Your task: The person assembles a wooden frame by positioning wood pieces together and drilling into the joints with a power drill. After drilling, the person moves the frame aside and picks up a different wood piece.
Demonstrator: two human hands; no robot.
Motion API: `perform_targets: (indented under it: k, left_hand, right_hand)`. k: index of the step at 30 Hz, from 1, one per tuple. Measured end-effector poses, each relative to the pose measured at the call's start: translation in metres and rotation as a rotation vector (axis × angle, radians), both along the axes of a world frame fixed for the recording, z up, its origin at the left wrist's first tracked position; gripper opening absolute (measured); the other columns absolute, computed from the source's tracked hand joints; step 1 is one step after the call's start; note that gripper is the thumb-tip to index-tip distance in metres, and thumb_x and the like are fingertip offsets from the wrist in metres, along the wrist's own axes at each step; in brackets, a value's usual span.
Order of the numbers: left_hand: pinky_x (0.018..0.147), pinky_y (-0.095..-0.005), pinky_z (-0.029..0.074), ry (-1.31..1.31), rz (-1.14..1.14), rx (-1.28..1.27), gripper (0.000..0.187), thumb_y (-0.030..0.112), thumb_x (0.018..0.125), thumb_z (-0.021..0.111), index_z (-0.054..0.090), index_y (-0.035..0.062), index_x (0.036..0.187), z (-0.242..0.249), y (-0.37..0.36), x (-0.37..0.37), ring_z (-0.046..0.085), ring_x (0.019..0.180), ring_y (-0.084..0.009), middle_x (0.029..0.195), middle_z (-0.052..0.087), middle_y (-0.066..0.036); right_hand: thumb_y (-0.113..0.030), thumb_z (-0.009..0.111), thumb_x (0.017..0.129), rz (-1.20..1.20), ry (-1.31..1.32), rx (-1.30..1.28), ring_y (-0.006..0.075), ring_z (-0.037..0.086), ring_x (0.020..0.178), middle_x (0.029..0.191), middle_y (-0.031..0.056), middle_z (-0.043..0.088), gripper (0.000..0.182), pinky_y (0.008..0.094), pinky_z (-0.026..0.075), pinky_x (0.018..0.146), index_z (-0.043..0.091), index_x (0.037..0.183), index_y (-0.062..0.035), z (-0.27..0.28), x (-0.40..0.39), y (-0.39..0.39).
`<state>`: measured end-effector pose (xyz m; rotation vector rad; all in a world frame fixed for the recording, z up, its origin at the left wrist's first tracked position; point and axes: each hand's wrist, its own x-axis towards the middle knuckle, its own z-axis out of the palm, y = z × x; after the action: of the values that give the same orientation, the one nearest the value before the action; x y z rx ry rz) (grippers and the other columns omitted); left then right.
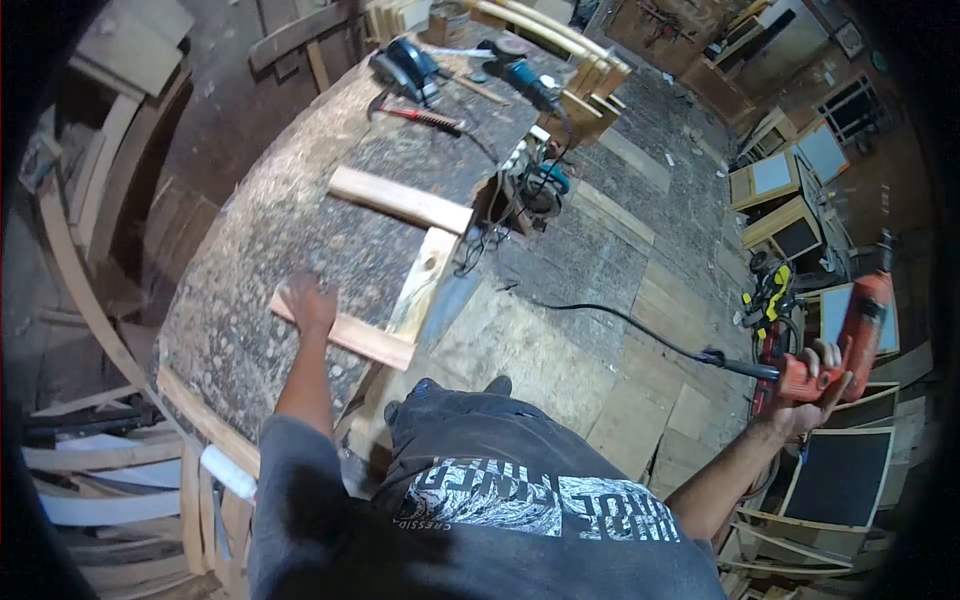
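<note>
My left hand (310, 302) is closed around the far-left part of a short wooden board (372, 341) on the worktable (255, 270). That board meets a pale crosspiece (426, 275), and a second board (400, 198) meets its other end, so the three form a U shape. Off to the right, well away from the wood, my right hand (812, 388) grips a red power drill (866, 325) by its handle. The drill's long bit points up and away, and its black cord (640, 318) trails back toward the table.
At the table's far end lie a hammer (415, 115), a black power tool (405, 72) and a teal angle grinder (530, 85). A teal circular saw (545, 188) sits by the table's edge. Wooden frames (840, 490) stack at the right; curved wood strips (110, 460) lie at lower left.
</note>
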<state>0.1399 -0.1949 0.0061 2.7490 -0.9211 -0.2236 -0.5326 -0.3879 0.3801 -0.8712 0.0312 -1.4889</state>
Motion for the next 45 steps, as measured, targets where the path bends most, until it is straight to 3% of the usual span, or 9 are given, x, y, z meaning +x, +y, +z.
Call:
perform_targets:
  k: [4,8,19,24,29,33,35,39,45]
  left_hand:
    - [0.12,-0.0452,0.032,-0.126,-0.081,-0.646,0.047,0.022,0.095,0.067,0.059,0.0017,0.137,0.007,-0.093,-0.041,0.045,0.141,-0.0365,0.148,0.054,-0.019]
    - [0.112,-0.0359,0.041,0.648,-0.763,-1.057,0.03,0.012,0.1,0.063,0.064,0.003,0.128,0.19,-0.203,-0.257,0.056,0.129,-0.0263,0.134,0.063,-0.013]
    - [0.076,-0.0413,0.049,1.023,-1.203,-0.461,0.037,0.036,0.108,0.052,0.064,0.0027,0.117,0.211,-0.35,-0.392,0.062,0.081,-0.0272,0.086,0.062,-0.014]
    - [0.077,-0.0469,0.049,0.64,-1.213,-0.825,0.037,0.036,0.108,0.052,0.059,0.0021,0.12,0.207,-0.413,-0.415,0.065,0.082,-0.0378,0.085,0.065,-0.018]
    - [0.076,-0.0566,0.046,0.924,-1.068,-0.523,0.033,0.034,0.107,0.053,0.057,0.0016,0.113,0.217,-0.463,-0.435,0.061,0.086,-0.0533,0.084,0.065,-0.028]
    - [0.056,-0.0416,0.043,1.113,-1.077,-0.651,0.04,0.042,0.111,0.044,0.055,0.0042,0.104,0.199,-0.491,-0.454,0.056,0.058,-0.0271,0.068,0.056,-0.009]
    - [0.052,-0.0259,0.028,1.938,-0.922,-0.269,0.044,0.05,0.111,0.04,0.053,0.0094,0.102,0.205,-0.501,-0.454,0.033,0.055,-0.0072,0.069,0.038,0.006]
    - [0.05,-0.0236,0.021,2.394,-0.817,-0.17,0.043,0.05,0.112,0.038,0.051,0.0102,0.104,0.205,-0.516,-0.464,0.022,0.054,-0.0054,0.068,0.032,0.008]
    - [0.081,-0.0276,0.049,1.517,-0.955,-0.447,0.052,0.049,0.112,0.036,0.06,0.0039,0.117,0.188,-0.511,-0.477,0.056,0.084,-0.0101,0.092,0.06,0.0]
  right_hand:
    - [-0.035,0.067,0.101,-0.211,0.073,0.134,0.0255,0.054,0.115,0.126,0.0154,0.055,0.067,0.0364,0.054,0.088,0.039,0.148,0.0047,-0.045,-0.005,-0.044]
    - [-0.037,0.065,0.102,0.033,-0.084,0.261,0.0172,0.052,0.091,0.101,0.0077,0.053,0.068,0.0305,0.05,0.077,0.038,0.147,0.0068,-0.085,0.02,-0.11]
    - [-0.036,0.063,0.103,0.074,-0.124,0.384,0.0144,0.056,0.08,0.089,0.0045,0.056,0.051,0.0284,0.052,0.064,0.048,0.133,0.0018,-0.118,0.067,-0.257]
    - [-0.038,0.058,0.105,-0.005,0.001,0.313,0.0416,0.057,0.132,0.144,0.0287,0.052,0.066,0.0507,0.054,0.108,0.037,0.149,0.0049,-0.109,0.079,-0.308]
    - [-0.041,0.056,0.105,0.053,0.086,0.28,0.0399,0.059,0.13,0.144,0.0278,0.053,0.067,0.0484,0.056,0.104,0.036,0.15,0.0058,-0.118,0.075,-0.354]
    - [-0.043,0.056,0.105,0.207,0.091,0.276,0.0386,0.06,0.128,0.144,0.0275,0.053,0.07,0.0461,0.06,0.099,0.035,0.151,0.0052,-0.115,0.062,-0.387]
    - [-0.044,0.057,0.104,0.308,0.038,0.269,0.0387,0.06,0.128,0.145,0.0276,0.052,0.072,0.0457,0.061,0.097,0.035,0.152,0.0046,-0.117,0.052,-0.401]
    - [-0.045,0.057,0.104,0.459,-0.003,0.265,0.0388,0.061,0.127,0.146,0.028,0.051,0.073,0.0457,0.061,0.096,0.034,0.153,0.0037,-0.122,0.04,-0.426]
    - [-0.048,0.059,0.103,0.485,0.154,0.345,0.0317,0.067,0.113,0.128,0.0196,0.063,0.07,0.0422,0.062,0.088,0.04,0.147,0.0032,-0.14,0.035,-0.449]
